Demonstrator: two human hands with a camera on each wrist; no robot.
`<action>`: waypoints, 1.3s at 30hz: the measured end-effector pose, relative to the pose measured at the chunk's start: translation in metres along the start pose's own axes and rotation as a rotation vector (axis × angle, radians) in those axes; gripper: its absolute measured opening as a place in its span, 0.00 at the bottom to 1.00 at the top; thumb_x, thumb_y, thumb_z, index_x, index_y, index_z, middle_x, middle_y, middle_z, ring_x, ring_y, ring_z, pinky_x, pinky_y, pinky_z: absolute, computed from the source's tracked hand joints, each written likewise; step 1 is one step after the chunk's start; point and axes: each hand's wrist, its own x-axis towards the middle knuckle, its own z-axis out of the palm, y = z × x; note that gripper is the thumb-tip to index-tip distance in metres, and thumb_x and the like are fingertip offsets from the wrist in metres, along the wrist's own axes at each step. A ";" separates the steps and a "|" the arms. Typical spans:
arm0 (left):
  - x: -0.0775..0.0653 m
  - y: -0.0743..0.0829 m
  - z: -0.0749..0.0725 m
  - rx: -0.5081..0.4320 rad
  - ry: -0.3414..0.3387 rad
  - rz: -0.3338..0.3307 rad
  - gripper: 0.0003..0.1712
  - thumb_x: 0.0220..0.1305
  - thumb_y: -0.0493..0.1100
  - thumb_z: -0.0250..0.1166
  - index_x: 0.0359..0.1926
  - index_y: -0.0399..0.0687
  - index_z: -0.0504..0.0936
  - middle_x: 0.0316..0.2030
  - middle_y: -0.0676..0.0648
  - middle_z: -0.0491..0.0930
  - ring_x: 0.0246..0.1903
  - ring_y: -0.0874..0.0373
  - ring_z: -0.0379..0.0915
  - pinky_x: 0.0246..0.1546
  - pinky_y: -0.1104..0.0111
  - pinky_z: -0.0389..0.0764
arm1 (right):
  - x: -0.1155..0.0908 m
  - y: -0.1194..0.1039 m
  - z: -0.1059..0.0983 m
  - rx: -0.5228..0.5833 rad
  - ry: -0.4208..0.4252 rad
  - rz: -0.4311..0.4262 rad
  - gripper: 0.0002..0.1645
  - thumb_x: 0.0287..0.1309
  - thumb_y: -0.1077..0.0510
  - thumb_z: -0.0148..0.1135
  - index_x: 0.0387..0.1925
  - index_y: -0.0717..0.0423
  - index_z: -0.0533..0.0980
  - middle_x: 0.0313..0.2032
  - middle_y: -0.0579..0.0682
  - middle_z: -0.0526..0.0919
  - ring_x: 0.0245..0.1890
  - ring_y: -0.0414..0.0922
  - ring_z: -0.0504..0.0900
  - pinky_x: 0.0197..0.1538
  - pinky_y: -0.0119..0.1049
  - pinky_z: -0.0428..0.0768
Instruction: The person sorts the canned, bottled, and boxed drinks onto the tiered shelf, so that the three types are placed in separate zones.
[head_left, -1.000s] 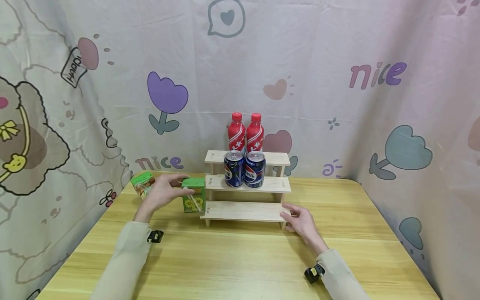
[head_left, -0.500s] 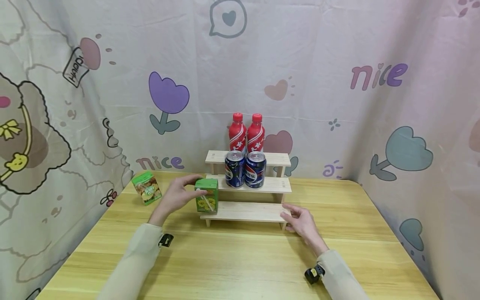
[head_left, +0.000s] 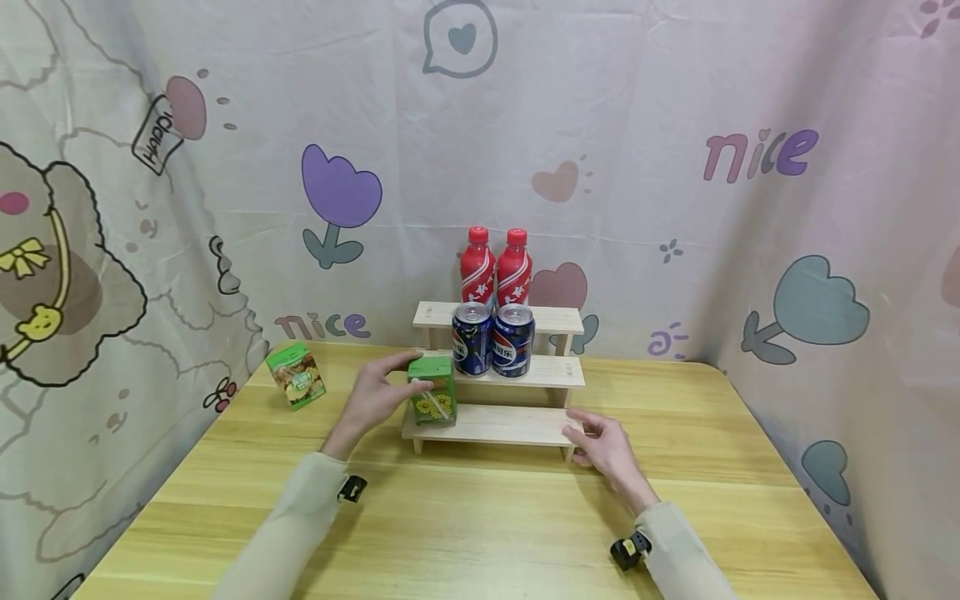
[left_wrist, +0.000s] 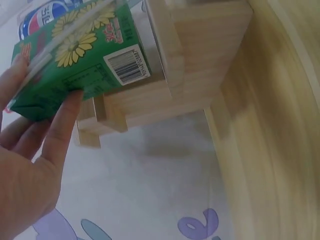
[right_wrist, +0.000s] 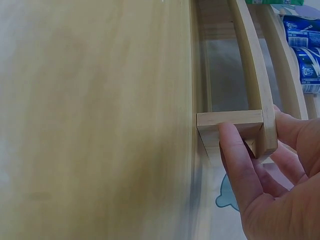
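Observation:
My left hand (head_left: 375, 397) grips a green drink carton (head_left: 435, 407) with yellow flowers and a straw on its front. Thumb and fingers take it at its upper left, and it stands upright at the left end of the lowest step of a wooden three-step shelf (head_left: 510, 425). In the left wrist view, the barcode end of the carton (left_wrist: 127, 65) is at or close to the board; contact is hard to tell. At the right end of that same step, my right hand (head_left: 606, 446) holds the board, thumb on top and fingers at the end support (right_wrist: 230, 119).
Two blue cola cans (head_left: 512, 342) stand on the middle step. Behind them, two red bottles (head_left: 514, 268) stand on the top step. Another green carton (head_left: 297, 377) with a food picture sits tilted at the table's back left. A printed curtain (head_left: 622, 100) hangs behind the wooden table (head_left: 480, 533).
My left hand has carried the green drink carton rightward, from beside the shelf to the lowest step's left end. The back-left carton has come fully into sight. My right hand stays put.

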 end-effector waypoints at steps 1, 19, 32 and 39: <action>0.000 0.001 0.002 -0.008 0.006 -0.001 0.32 0.52 0.46 0.76 0.59 0.46 0.79 0.51 0.43 0.84 0.50 0.46 0.78 0.52 0.49 0.79 | 0.000 0.000 0.000 0.003 0.001 0.000 0.29 0.57 0.59 0.69 0.61 0.55 0.75 0.38 0.52 0.68 0.37 0.43 0.77 0.37 0.37 0.86; -0.003 0.018 0.044 -0.064 -0.004 0.024 0.32 0.54 0.39 0.74 0.61 0.43 0.77 0.54 0.40 0.81 0.47 0.47 0.80 0.41 0.65 0.85 | -0.003 0.001 -0.001 0.012 -0.007 -0.017 0.29 0.59 0.59 0.68 0.62 0.57 0.75 0.39 0.53 0.69 0.38 0.44 0.78 0.38 0.38 0.86; -0.001 0.027 0.069 -0.039 0.062 0.163 0.30 0.51 0.39 0.76 0.57 0.42 0.80 0.56 0.41 0.81 0.50 0.49 0.80 0.48 0.63 0.83 | -0.003 0.000 0.001 0.005 -0.003 -0.010 0.29 0.59 0.59 0.68 0.62 0.56 0.74 0.43 0.56 0.71 0.38 0.44 0.79 0.39 0.39 0.86; 0.000 0.033 0.079 0.005 0.071 0.213 0.29 0.49 0.40 0.78 0.54 0.41 0.82 0.53 0.42 0.83 0.46 0.52 0.81 0.43 0.68 0.84 | -0.001 0.001 0.000 0.005 -0.006 -0.011 0.30 0.60 0.59 0.67 0.63 0.58 0.73 0.41 0.54 0.70 0.37 0.44 0.79 0.39 0.41 0.86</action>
